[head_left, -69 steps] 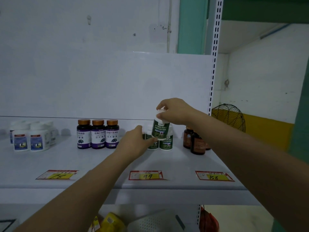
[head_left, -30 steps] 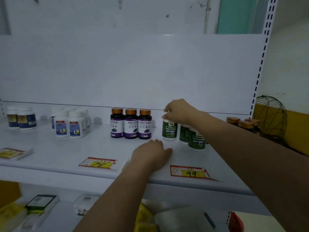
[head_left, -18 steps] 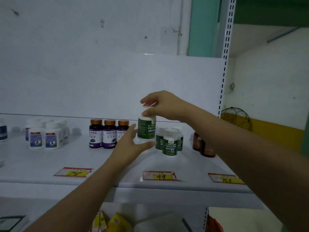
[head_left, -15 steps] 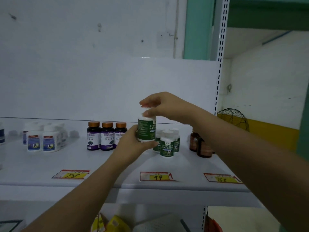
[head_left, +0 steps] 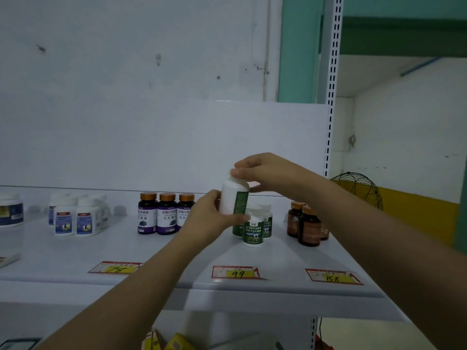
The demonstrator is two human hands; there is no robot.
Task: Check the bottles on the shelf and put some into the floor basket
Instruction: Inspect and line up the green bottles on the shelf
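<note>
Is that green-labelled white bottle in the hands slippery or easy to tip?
Probably stiff: the bottle shows no dent between the left hand and right hand. Being tall and narrow, it likely tips easily once standing. Smooth sides may slip a little.

A shop: handwritten price tags (head_left: 237, 272) (99, 158) front a metal shelf (head_left: 63, 256) of supplement bottles (head_left: 166, 218).

Handwritten "99" on middle price tag (head_left: 238, 273), "158" on right price tag (head_left: 333, 277)
</note>
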